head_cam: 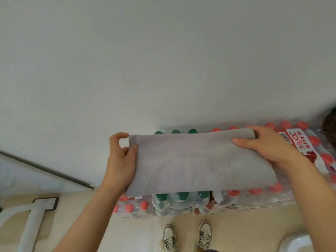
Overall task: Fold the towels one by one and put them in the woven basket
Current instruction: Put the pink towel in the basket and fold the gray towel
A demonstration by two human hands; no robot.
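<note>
A grey towel [196, 160], folded into a long band, is stretched flat between my hands above the shrink-wrapped bottle packs. My left hand [121, 160] pinches its left end, thumb on top and fingers underneath. My right hand [267, 144] grips the right end, thumb lying on top and fingers curled round the far edge. A dark woven shape [330, 128] shows at the right edge of the view; whether it is the basket I cannot tell.
Packs of bottled water with red caps [254, 195] and green caps [181, 197] stand against the white wall under the towel. My two shoes [187, 237] are on the beige floor below. A white metal frame [31, 220] stands at lower left, and a white object [298, 242] lies at lower right.
</note>
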